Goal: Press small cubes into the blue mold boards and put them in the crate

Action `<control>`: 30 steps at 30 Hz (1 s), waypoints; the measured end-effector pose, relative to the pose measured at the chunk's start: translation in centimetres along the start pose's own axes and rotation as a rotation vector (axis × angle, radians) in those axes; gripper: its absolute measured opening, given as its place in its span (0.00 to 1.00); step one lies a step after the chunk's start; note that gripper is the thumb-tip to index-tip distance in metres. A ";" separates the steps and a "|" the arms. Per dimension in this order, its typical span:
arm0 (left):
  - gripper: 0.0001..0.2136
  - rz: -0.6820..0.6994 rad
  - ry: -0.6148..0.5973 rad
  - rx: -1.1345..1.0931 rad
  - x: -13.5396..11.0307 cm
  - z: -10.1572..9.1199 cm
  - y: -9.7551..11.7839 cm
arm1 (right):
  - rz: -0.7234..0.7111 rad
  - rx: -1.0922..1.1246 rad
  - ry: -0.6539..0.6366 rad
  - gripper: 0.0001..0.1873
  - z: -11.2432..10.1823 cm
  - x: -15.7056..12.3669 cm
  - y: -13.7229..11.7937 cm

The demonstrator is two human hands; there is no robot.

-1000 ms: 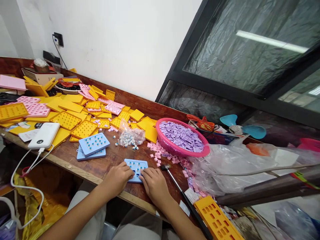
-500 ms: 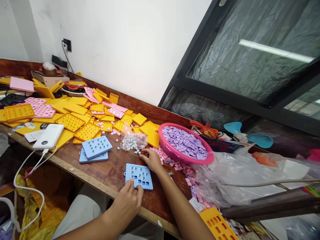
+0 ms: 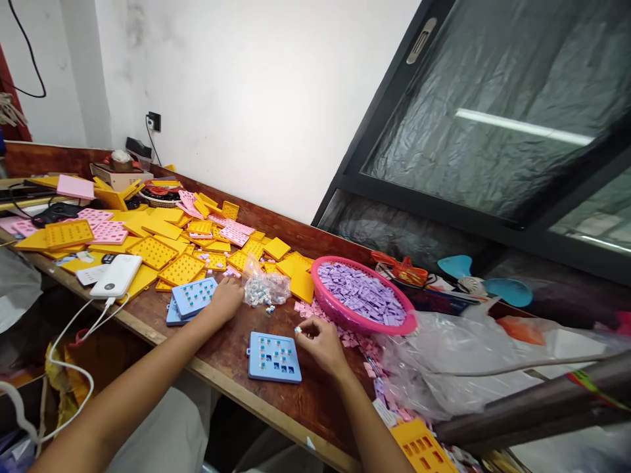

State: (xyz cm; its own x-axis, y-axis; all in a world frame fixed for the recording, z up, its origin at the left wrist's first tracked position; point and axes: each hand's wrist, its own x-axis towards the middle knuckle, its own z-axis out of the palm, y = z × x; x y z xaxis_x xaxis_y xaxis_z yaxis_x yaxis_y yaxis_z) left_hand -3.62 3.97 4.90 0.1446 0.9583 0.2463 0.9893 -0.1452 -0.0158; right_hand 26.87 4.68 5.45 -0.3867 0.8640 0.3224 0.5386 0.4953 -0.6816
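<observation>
Worktop (image 3: 227,358) of reddish-brown wood carries a light blue board (image 3: 273,376), lying flat close to the front edge. Rows of tiny blue-topped pieces sit in this board, and several dark square recesses show in its lower half. Just beyond its upper right corner is the right hand (image 3: 321,341), its grip narrow, thumb and fingers pinching a small white piece (image 3: 298,330). Well to the left, the left hand (image 3: 228,297) reaches over the worktop between two stacked blue boards (image 3: 185,310) and a clear plastic bag (image 3: 280,289) full of small white-and-blue pieces. Its fingertips point away from view, so I cannot tell whether that grip is wide, narrow or holding anything. A few loose pieces (image 3: 269,309) lie just in front of the bag. Behind the hands, yellow trays (image 3: 182,269) spread in an overlapping heap, with a white power bank (image 3: 117,277) at their near side. To the right, a pink basket (image 3: 340,316) holds purple pieces (image 3: 362,292).
</observation>
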 end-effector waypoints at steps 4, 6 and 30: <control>0.11 -0.004 -0.014 -0.023 0.9 0.4 0.5 | 0.037 0.155 -0.030 0.16 -1.6 -3.8 -0.5; 0.12 -0.013 -0.007 -0.032 0.3 0.0 0.9 | 0.032 0.162 -0.106 0.16 -1.8 -5.2 -0.6; 0.09 0.195 -0.153 -0.108 -7.0 -2.5 11.8 | -0.107 0.033 -0.065 0.05 1.5 -7.5 0.0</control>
State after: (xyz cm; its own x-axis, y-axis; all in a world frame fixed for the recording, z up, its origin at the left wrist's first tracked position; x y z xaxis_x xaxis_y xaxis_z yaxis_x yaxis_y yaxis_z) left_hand 6.98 -5.10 5.41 0.3417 0.9346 0.0990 0.9357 -0.3481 0.0565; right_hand 28.63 -1.96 2.05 -0.4894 0.7980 0.3518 0.4671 0.5805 -0.6669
